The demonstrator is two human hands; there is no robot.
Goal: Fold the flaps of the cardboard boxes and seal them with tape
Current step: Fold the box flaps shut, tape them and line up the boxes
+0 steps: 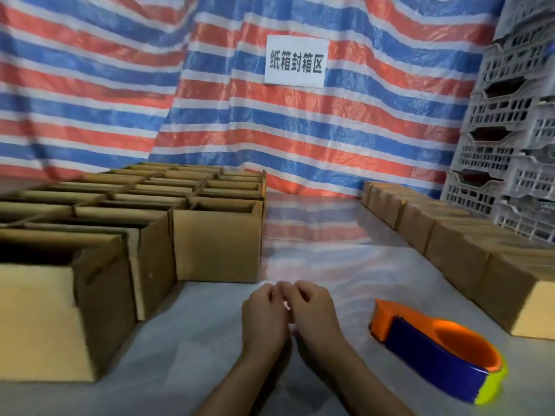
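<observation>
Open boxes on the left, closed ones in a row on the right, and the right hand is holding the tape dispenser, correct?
Not quite. The head view shows the tape dispenser lying on the table, apart from the right hand. The rest is right: open boxes left, closed boxes in a row right.

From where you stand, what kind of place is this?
Probably a carton-sealing station in a warehouse: open cardboard boxes stand in rows, a tape dispenser lies at hand, and a paper sign on the tarpaulin reads "carton sealing area" in Chinese.
</observation>
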